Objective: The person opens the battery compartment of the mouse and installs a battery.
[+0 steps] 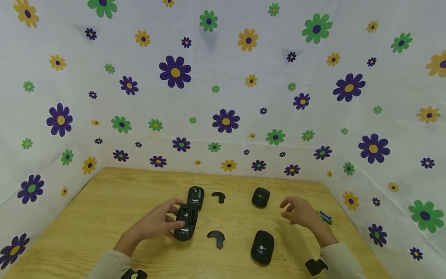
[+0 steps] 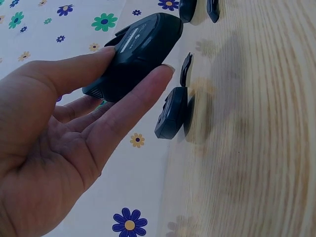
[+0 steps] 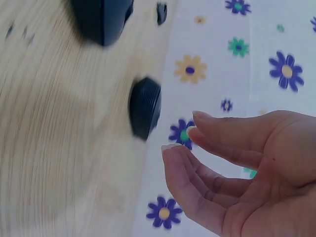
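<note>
My left hand grips a black computer mouse turned underside up, its battery slot uncovered. In the left wrist view the mouse is pinched between thumb and fingers, raised above the table. Just beyond it lies a second upturned mouse with a green battery in its open slot. Two curved black battery covers lie to the right of these. My right hand hovers over the table's right side, fingers loosely bent with nothing between them.
Two rounded black mice with white logos stand right of centre, one farther back and one nearer. Several blue and green batteries lie beyond the right wrist. Flower-printed white cloth hangs around the wooden table.
</note>
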A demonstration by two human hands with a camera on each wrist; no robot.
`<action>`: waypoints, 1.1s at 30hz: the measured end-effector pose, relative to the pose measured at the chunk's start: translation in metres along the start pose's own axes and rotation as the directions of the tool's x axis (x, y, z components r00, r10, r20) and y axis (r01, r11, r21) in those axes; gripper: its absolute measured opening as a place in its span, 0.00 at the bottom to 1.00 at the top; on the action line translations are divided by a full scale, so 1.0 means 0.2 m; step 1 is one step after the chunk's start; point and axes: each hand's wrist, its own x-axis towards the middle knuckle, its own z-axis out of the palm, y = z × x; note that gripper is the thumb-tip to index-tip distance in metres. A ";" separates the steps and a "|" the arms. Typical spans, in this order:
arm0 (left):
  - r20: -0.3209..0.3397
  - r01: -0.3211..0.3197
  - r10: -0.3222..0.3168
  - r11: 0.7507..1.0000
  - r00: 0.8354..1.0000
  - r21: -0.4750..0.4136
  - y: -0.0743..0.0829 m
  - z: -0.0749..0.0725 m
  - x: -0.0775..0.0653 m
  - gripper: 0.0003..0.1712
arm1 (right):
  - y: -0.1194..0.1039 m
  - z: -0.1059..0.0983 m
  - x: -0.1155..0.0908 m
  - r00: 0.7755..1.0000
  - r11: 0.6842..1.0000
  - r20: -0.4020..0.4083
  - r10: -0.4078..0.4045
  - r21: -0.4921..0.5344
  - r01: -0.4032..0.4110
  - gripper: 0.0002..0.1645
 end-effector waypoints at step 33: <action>-0.006 0.000 0.000 1.000 1.000 0.012 -0.02 -0.02 -0.01 0.35 | 0.53 -0.14 -0.03 0.977 0.978 -0.083 0.196 -0.060 -0.201 0.13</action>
